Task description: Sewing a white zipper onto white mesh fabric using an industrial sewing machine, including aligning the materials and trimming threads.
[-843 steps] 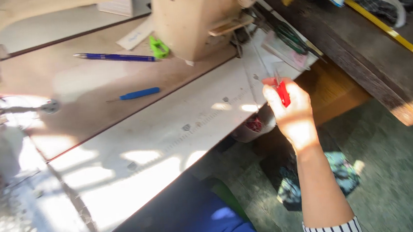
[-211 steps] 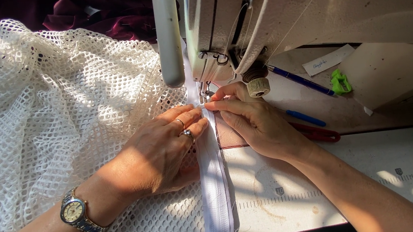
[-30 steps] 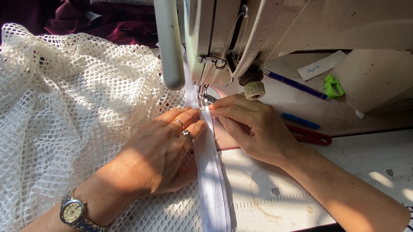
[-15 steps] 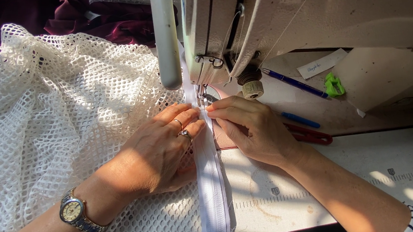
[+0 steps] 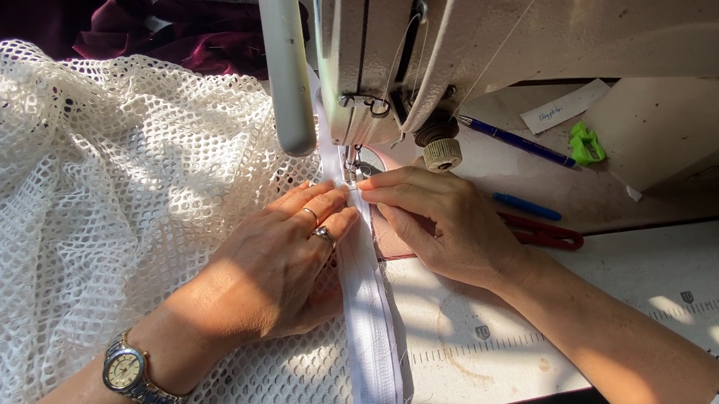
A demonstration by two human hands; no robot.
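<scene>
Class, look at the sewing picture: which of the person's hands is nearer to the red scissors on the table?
Right. The right hand lies just left of the red scissors, nearly touching them; the left hand rests on the mesh fabric, across the white strip.

The left hand presses white mesh fabric flat while the right hand pinches a white zipper tape beneath the sewing machine.

A purple pen lies on the counter behind the machine, with a small paper label and a bright green clip just beside it. Nearer, a blue pen sits above what look like red-handled snips. Dark maroon cloth is heaped at the far left.
</scene>
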